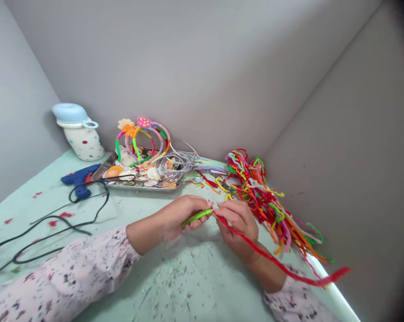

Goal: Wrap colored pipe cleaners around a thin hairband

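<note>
My left hand point(188, 217) is closed around a piece wrapped in bright green pipe cleaner point(197, 217), held above the middle of the table. Pinched in the fingers of my right hand point(238, 226) is a long red pipe cleaner point(272, 259), right where the green wrapping ends. Its free length trails over my right wrist toward the lower right. Fingertips of both hands nearly meet at the join. The inner part under the wrapping cannot be made out clearly.
A metal tray point(148, 188) holds shells, wire loops and finished flower hoops point(134, 138). Left of it lie a blue glue gun point(81, 176) with a black cord point(87, 219) and a lidded bottle point(81, 134). Yellow-handled scissors point(227, 187) lie near a heap of pipe cleaners point(265, 197).
</note>
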Demonstrator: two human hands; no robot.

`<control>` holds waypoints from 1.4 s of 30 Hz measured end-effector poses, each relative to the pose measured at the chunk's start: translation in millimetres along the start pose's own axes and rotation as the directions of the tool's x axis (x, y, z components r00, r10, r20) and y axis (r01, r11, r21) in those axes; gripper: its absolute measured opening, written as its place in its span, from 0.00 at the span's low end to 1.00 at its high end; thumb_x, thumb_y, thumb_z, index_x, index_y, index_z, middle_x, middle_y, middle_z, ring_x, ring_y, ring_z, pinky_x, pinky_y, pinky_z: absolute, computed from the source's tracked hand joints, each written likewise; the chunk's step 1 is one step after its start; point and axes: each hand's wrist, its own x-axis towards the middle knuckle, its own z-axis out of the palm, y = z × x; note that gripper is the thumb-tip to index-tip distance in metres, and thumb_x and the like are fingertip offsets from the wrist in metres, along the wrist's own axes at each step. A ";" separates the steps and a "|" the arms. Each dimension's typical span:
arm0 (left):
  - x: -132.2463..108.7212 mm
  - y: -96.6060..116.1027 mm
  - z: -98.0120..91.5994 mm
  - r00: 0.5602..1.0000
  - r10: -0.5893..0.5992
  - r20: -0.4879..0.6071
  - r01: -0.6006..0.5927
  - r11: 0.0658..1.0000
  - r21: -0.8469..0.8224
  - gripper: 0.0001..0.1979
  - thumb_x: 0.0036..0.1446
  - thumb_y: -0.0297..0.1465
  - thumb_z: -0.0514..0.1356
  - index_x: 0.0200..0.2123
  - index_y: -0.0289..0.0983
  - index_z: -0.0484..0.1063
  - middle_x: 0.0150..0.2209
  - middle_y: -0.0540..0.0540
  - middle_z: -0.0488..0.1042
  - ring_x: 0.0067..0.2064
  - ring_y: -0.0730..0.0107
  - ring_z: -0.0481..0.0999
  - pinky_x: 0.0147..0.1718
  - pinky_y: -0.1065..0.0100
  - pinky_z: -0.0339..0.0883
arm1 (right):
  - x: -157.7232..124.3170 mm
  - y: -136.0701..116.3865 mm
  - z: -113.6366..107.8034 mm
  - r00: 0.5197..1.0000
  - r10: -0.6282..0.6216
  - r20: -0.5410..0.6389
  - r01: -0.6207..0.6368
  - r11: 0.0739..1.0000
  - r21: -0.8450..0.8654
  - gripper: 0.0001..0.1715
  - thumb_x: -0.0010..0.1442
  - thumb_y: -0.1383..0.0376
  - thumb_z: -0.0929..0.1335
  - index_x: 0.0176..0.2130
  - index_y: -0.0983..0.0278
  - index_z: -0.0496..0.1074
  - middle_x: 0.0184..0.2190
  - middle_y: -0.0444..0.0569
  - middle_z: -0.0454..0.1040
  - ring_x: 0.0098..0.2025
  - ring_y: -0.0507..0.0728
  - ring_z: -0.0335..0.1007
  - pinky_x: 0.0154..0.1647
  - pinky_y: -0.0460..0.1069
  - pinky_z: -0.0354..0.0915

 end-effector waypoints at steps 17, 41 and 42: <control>-6.0 5.4 6.7 0.997 0.045 0.068 -0.050 0.996 0.069 0.13 0.54 0.35 0.58 0.24 0.34 0.59 0.22 0.56 0.54 0.20 0.84 0.46 0.18 0.72 0.35 | -1.2 -0.4 0.1 0.992 0.124 0.015 -0.125 0.987 0.102 0.14 0.56 0.72 0.69 0.43 0.59 0.70 0.36 0.48 0.73 0.39 0.56 0.71 0.38 0.53 0.70; -7.7 6.4 5.7 0.995 0.093 0.023 -0.094 0.994 0.054 0.06 0.50 0.29 0.57 0.25 0.35 0.61 0.23 0.55 0.56 0.21 0.82 0.52 0.19 0.73 0.39 | 14.8 2.6 -7.8 0.967 0.217 0.136 -0.247 0.930 0.273 0.10 0.57 0.73 0.67 0.40 0.61 0.71 0.33 0.48 0.74 0.38 0.56 0.72 0.40 0.53 0.70; -7.1 6.6 5.6 0.997 0.072 0.025 -0.073 0.997 0.026 0.06 0.50 0.29 0.57 0.26 0.35 0.61 0.23 0.54 0.57 0.20 0.83 0.52 0.19 0.73 0.40 | 15.6 2.5 -8.2 0.968 0.217 0.128 -0.244 0.932 0.267 0.10 0.57 0.73 0.67 0.39 0.61 0.71 0.33 0.48 0.75 0.38 0.56 0.72 0.39 0.53 0.70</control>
